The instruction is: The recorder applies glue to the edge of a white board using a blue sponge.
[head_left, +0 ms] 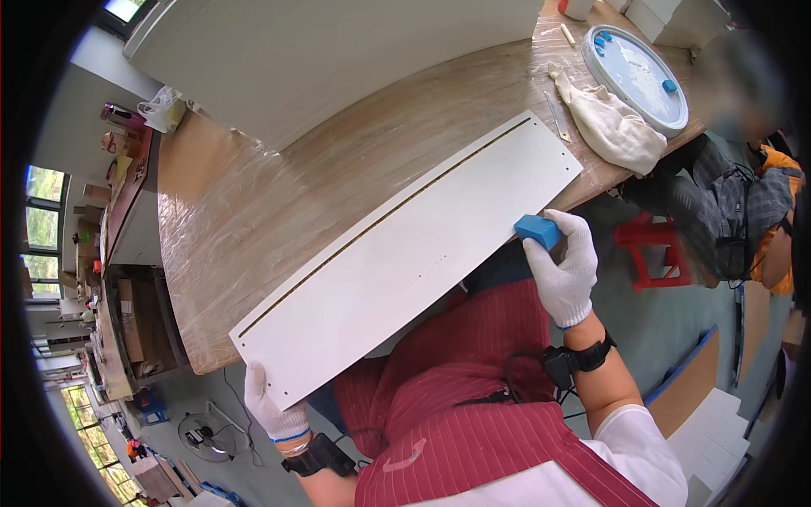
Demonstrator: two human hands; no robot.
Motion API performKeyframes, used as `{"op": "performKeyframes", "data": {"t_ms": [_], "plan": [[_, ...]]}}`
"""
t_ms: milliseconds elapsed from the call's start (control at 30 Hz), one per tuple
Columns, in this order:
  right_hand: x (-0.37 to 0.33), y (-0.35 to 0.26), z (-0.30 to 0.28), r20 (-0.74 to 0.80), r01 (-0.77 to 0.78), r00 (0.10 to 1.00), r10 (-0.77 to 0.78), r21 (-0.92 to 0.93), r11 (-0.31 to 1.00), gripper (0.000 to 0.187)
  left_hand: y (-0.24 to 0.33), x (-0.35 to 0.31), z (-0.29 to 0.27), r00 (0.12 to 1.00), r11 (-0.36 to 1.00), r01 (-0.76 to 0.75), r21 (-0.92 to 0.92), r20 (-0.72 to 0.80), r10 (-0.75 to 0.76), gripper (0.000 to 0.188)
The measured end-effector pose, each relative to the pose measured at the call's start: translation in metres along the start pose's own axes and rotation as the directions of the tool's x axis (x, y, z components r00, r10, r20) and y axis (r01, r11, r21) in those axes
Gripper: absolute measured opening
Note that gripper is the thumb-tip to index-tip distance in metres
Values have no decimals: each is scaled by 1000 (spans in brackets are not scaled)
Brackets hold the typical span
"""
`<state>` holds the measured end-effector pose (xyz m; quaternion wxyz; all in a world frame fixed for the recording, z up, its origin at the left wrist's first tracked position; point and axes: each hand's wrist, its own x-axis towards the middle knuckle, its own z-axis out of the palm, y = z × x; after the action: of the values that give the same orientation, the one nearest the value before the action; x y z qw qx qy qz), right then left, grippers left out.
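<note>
A long white board (pixel 397 253) lies slanted across the table's near edge, with a narrow brown groove along its far side and small holes at the ends. My left hand (pixel 269 404), in a white knit glove, grips its near left corner; some fingers are hidden under the board. In my gloved right hand (pixel 566 275), a small blue sponge block (pixel 537 231) is pinched between thumb and fingers, right at the board's near edge toward the right end. Whether the block touches the board I cannot tell.
Clear film covers the wooden table (pixel 355 152). A large white panel (pixel 329 59) stands at the back. On the right are a cream cloth (pixel 608 122), a thin knife (pixel 557 118) and a round lid (pixel 625 68) with white paste and blue pieces. Another person sits beyond a red stool (pixel 650 249).
</note>
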<state>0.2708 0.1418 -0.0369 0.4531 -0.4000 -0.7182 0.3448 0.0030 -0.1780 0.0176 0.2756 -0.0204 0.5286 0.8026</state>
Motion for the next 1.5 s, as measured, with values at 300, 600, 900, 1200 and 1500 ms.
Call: {"op": "performKeyframes", "data": {"t_ms": [300,600,900,1200,1500], "plan": [[-46,-101,42,301,369,842,-448,283,885,55,3,-20,13,999,992,19,-122,52,-13,46],[-66,-169,59,500,482,532,-684,485,729,63,9,-43,42,948,947,149,-286,314,-54,54],[-85,-230,81,513,517,353,-782,590,620,46,14,-45,39,899,834,311,-455,425,-103,59],[-53,-214,45,282,638,658,-698,282,716,64,11,-39,-20,976,982,49,-180,216,-9,43],[-30,-173,48,-20,224,973,-229,295,929,49,60,-93,-165,900,885,-420,-202,-221,377,57]]}}
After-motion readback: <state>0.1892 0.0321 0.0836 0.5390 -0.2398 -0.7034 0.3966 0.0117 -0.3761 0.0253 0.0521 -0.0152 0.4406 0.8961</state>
